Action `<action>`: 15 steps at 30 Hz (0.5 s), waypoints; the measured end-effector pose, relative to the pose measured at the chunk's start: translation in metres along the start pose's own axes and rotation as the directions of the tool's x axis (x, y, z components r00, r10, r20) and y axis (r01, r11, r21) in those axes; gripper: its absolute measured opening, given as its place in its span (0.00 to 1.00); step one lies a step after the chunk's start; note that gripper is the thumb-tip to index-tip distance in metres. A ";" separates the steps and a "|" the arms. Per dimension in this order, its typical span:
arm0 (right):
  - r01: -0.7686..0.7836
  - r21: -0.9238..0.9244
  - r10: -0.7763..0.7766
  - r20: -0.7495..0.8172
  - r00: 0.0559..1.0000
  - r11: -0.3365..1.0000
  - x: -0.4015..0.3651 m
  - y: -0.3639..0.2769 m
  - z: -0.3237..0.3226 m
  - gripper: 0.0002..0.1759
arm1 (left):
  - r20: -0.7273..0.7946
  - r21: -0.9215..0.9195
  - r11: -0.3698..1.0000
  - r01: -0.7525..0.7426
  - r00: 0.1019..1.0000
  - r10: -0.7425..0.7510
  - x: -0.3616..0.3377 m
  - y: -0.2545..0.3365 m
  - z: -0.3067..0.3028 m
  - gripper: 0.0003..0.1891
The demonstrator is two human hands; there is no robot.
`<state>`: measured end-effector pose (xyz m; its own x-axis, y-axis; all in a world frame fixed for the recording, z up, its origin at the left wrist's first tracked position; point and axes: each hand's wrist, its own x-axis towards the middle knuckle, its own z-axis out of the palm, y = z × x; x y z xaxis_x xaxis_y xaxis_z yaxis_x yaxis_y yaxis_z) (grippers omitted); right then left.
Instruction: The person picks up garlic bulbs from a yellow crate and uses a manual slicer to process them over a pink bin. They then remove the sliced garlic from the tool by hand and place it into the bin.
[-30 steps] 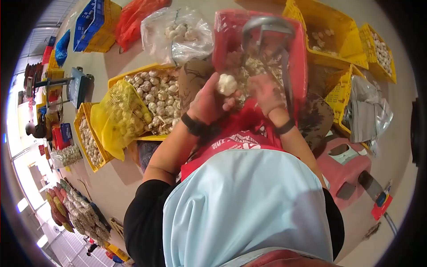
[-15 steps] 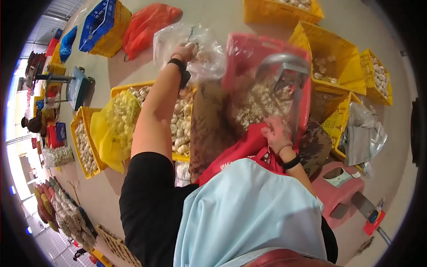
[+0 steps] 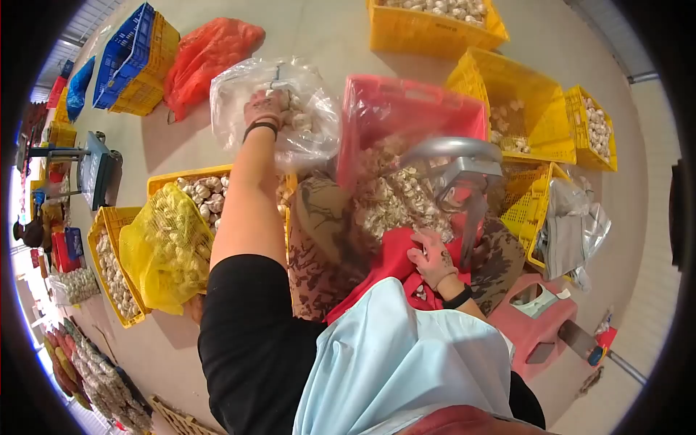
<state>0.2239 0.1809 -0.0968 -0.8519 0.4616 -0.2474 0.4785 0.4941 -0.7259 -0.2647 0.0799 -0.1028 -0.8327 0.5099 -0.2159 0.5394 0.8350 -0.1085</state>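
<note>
At the upper left, my left hand [image 3: 264, 109] reaches into a clear plastic bag [image 3: 322, 134] beside several garlic bulbs [image 3: 299, 116]. Its fingers are curled; what they hold is hidden. My right hand [image 3: 433, 259] rests on a red cloth [image 3: 391, 257] over my lap, its fingers apart and holding nothing visible. Just beyond it, a tilted pink-red crate [image 3: 413, 90] contains loose garlic pieces and skins [image 3: 395, 196]. A grey metal device [image 3: 464, 170] with a curved top stands over the crate's right side.
Yellow crates of garlic stand at the left [image 3: 134, 210], top [image 3: 435, 36] and right [image 3: 612, 145]. A yellow net bag [image 3: 167, 250] of garlic lies left of my arm. Near the upper left are a red bag [image 3: 210, 58] and stacked blue [image 3: 123, 54] and yellow crates. A pink stool [image 3: 533, 330] is lower right.
The whole view has shifted, with the crates and bags now further left. My left hand has moved left relative to the garlic in the clear bag. My right hand remains on the red cloth.
</note>
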 end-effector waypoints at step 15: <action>0.130 0.010 -0.130 0.056 0.990 0.991 0.006 0.005 0.008 0.21 | 0.618 -0.296 0.941 0.163 0.784 0.059 -0.272 -0.162 0.097 0.20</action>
<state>0.2192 0.1805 -0.1069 -0.9176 0.3512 -0.1863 0.3616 0.5424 -0.7583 -0.1140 -0.2143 -0.1203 -0.5438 0.3209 -0.7755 0.3347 0.9303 0.1502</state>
